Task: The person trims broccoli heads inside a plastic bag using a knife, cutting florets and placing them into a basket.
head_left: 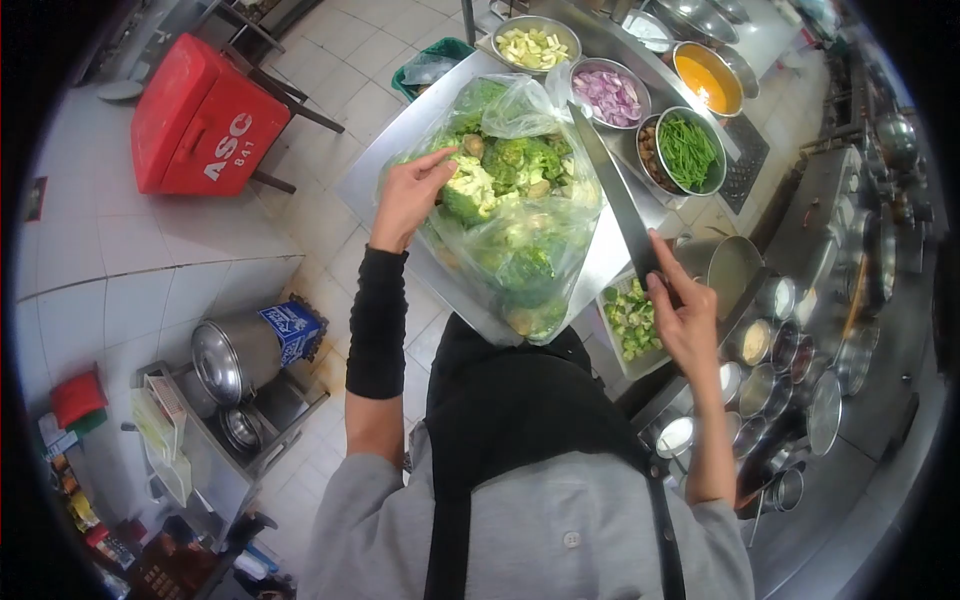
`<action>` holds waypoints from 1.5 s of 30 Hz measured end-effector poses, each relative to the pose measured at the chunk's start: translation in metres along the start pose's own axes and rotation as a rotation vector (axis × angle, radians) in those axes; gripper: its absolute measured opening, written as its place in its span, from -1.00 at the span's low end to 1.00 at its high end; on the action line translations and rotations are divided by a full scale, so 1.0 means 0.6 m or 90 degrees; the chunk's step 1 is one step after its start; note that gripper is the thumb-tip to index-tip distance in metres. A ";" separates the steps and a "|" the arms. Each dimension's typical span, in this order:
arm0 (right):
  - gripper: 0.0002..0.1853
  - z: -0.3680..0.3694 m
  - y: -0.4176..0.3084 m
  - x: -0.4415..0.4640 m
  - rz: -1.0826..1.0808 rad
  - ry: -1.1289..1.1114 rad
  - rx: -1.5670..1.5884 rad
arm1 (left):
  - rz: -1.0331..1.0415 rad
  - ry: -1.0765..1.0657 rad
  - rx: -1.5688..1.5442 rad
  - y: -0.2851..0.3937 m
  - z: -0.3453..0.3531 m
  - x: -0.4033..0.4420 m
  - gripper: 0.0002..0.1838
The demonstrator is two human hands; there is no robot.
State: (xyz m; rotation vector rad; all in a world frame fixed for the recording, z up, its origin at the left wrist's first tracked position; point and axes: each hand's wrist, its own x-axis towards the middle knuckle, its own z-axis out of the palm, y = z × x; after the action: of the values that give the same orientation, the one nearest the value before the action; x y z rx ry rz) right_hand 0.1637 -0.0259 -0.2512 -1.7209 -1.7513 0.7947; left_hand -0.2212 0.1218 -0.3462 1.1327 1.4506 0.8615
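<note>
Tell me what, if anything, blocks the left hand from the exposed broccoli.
Nothing visible: the left hand is at the broccoli in the plastic bag's opening. The knife in the right hand is off to the right.

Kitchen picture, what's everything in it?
Bag: one, clear, on table
Broccoli: many, green, in bag
Table: one, silver, centre
Knife: one, grey, beside bag
Bowls: many, mostly silver, top and right
Onions: many, purple, top bowl
Tray: one, pale, right of table
Box: one, red, upper left
Pot: one, silver, lower left
Clutter: uncountable, mixed, lower left
Apron: one, black, bottom
Left hand: one, bare, at bag
Right hand: one, bare, holding knife
</note>
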 end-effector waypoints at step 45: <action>0.12 0.091 -0.098 -0.040 -0.210 -0.123 -0.386 | 0.064 0.164 0.028 0.080 0.089 -0.090 -0.41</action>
State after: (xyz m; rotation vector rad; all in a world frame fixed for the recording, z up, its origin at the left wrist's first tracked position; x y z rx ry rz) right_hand 0.0848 -0.0518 -0.2439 -1.6666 -2.5144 0.3024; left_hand -0.1596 0.0808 -0.2951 1.1677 1.6382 1.0825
